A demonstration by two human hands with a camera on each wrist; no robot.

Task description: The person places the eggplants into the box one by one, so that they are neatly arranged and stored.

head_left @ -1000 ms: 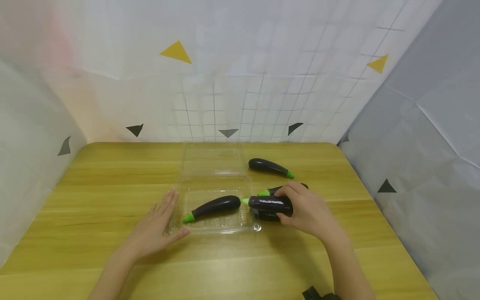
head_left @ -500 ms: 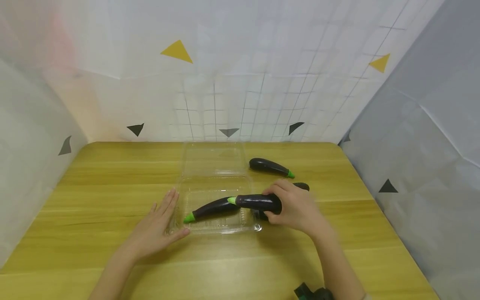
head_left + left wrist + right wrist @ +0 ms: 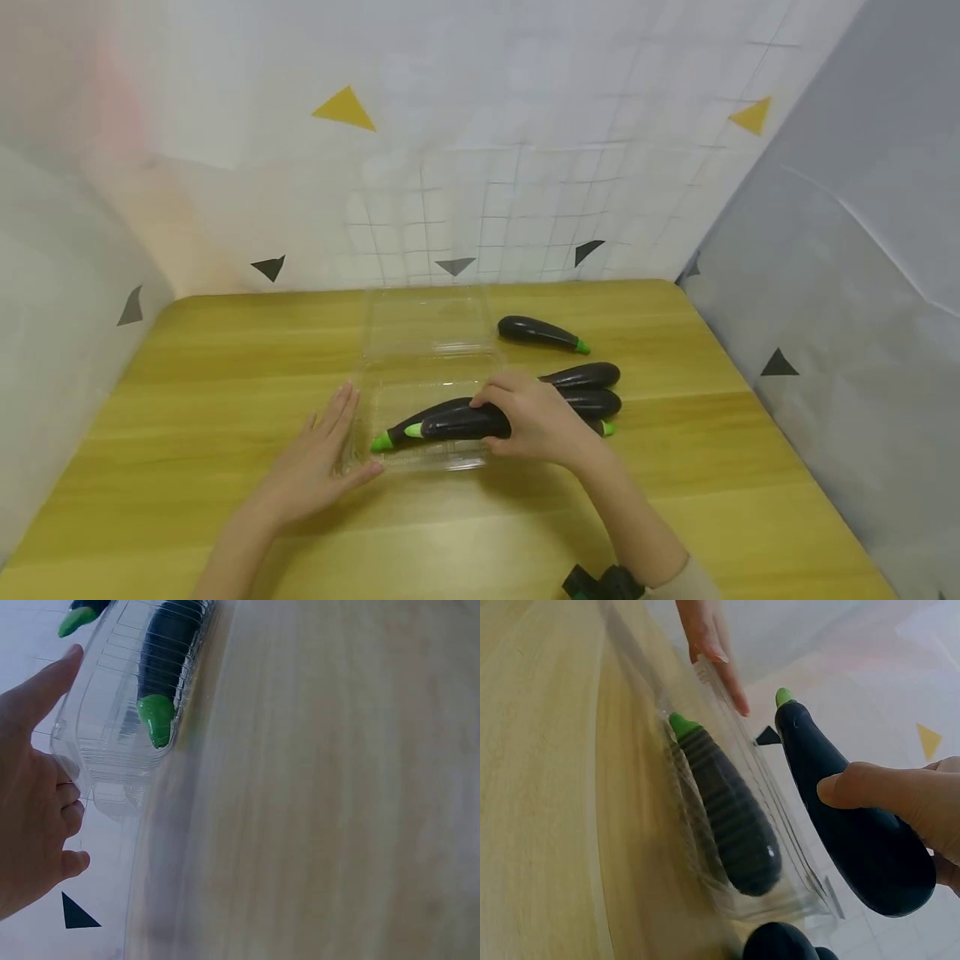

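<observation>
A clear plastic clamshell box (image 3: 427, 321) lies open on the table, its lid flat toward the back. One dark eggplant (image 3: 731, 810) with a green stem end rests inside the base. My left hand (image 3: 311, 467) is spread along the box's left side, touching it at the front left corner. Above the base, my right hand (image 3: 532, 421) grips a second eggplant (image 3: 461, 422) by its thick end between thumb and fingers. Its pale green tip points left, and the right wrist view shows it raised over the box wall. In the head view it partly hides the eggplant inside.
Right of the box lie several loose eggplants: one (image 3: 536, 332) near the lid, others grouped lower, including an upper one (image 3: 588, 375) and one below it (image 3: 596, 404), partly behind my right hand. White paper walls (image 3: 450, 125) enclose the wooden table (image 3: 225, 358) at back and sides.
My right hand has carried its eggplant leftward from the loose group to over the box base. The left hand stays at the box's left side.
</observation>
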